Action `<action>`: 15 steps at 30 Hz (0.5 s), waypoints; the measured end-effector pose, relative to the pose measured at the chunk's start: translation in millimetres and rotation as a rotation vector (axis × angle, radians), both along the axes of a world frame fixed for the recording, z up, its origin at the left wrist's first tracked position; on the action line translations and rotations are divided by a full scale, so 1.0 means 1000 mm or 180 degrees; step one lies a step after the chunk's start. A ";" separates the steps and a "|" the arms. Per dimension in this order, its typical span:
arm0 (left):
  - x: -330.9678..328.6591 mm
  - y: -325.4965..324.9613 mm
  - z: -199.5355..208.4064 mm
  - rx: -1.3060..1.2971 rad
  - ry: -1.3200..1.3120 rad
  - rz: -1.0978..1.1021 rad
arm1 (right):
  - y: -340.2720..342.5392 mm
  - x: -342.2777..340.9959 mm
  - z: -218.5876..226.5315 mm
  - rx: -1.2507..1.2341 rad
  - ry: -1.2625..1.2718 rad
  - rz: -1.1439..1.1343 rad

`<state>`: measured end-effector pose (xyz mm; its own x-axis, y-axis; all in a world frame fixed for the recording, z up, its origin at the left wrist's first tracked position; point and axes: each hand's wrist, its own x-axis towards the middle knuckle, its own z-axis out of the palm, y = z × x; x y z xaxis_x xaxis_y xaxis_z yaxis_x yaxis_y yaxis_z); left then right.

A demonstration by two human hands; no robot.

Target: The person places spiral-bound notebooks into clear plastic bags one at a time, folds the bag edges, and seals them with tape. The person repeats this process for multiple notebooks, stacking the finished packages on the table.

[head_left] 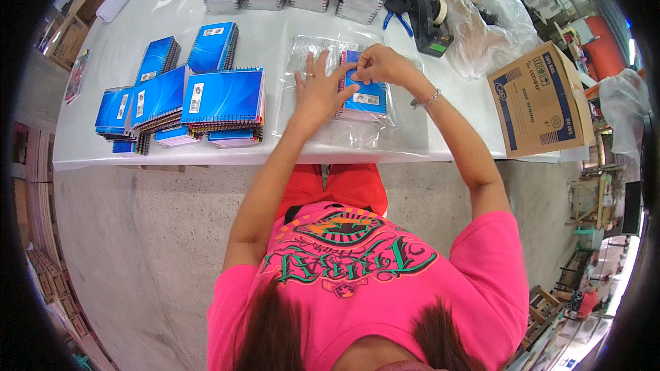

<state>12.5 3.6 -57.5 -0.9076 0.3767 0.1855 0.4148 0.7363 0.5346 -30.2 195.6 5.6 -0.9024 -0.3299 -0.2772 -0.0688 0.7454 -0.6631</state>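
- Between the two hands, just beyond the wearer's lap, lies a blue-covered, spiral-bound notebook [365,101], with clear, wrinkled plastic film [407,127] spreading around it on the table [275,154].
- The left hand [318,93] is spread and palm down, its thumb reaching toward the cover; the right hand [386,66] has thumb and forefinger drawn together in a pinch above it.
- The step in hand seems to be fitting or closing the film about the notebook — a judgement only. A next move would call for the left hand to steady and the right fingertips to work lightly, since thin film creases easily.
- Hard to make out: what, if anything, sits in the pinch, and whether film covers the notebook's face. The right hand hides part of the cover — and the left palm's contact is out of sight.
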 end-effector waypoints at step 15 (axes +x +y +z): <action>0.015 0.006 -0.014 0.0185 -0.0923 0.0149 | 0.001 0.046 -0.009 0.1106 0.1456 -0.1121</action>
<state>27.1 9.8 -72.0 -0.9420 0.3295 -0.0639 0.2050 0.7157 0.6677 15.6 196.4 -3.2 -0.9916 0.0448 0.1216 0.0004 0.9395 -0.3426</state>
